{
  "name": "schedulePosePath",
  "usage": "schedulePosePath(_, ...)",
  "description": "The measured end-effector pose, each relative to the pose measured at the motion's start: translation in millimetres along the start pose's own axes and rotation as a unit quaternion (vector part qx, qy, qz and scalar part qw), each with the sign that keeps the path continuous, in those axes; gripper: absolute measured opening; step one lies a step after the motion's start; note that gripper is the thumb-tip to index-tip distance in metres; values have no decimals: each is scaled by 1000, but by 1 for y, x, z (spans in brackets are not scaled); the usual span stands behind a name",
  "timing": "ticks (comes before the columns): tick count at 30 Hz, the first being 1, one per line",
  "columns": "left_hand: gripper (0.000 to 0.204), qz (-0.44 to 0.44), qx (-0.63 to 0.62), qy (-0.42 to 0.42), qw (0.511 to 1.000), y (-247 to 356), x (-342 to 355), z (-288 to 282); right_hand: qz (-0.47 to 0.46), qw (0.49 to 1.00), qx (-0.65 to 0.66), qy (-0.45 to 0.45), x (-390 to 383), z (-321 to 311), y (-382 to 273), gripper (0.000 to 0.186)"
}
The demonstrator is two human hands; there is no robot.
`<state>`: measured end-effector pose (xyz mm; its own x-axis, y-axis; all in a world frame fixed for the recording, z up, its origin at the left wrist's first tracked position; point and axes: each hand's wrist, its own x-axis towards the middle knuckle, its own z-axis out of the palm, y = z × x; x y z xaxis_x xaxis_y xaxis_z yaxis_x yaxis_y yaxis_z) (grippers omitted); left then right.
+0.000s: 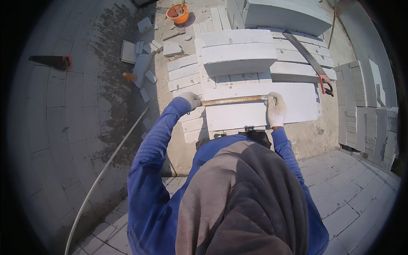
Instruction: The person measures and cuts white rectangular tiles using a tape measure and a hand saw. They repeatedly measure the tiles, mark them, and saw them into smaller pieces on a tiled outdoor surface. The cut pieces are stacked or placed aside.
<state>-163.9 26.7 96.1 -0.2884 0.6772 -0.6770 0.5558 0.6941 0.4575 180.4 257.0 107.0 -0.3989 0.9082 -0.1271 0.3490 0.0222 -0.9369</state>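
Outdoor block stack: flat white rectangular block [255, 106] on top. Gloved left hand [191, 100] and right hand [276, 109] each grip an end of a thin yellowish measuring strip [233, 100] pressed across it.

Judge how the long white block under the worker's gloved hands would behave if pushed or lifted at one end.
The white block lies flat and broad on other blocks, so it would probably slide rather than tip or roll. Its length suggests it is awkward and possibly heavy for one hand. Broken block pieces nearby hint that it may chip or snap if dropped.
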Motion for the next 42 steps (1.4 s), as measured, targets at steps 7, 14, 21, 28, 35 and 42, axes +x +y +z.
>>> schedulePosePath(7, 31, 23, 31, 18, 999, 1, 30, -33, -118, 959, -256, -23, 16, 26, -12, 31)
schedulePosePath(14, 32, 6, 60, 14, 998, 21, 38, -36, -165, 943, -288, 12, 39, 24, -2, 25)
schedulePosePath(21, 31, 22, 43, 9, 999, 11, 39, -37, -62, 962, -262, 53, 51, 12, 1, 21)
schedulePosePath(28, 30, 4, -20, -18, 1000, 5, 31, -29, -85, 966, -241, 36, 51, 7, 7, 22)
schedulePosePath(35, 29, 40, -14, 2, 999, 6, 33, -27, -140, 952, -272, 28, 45, 5, 7, 23)
schedulePosePath(42, 27, 49, 1, 10, 999, 6, 46, -24, -126, 954, -270, 25, 46, 8, 9, 23)
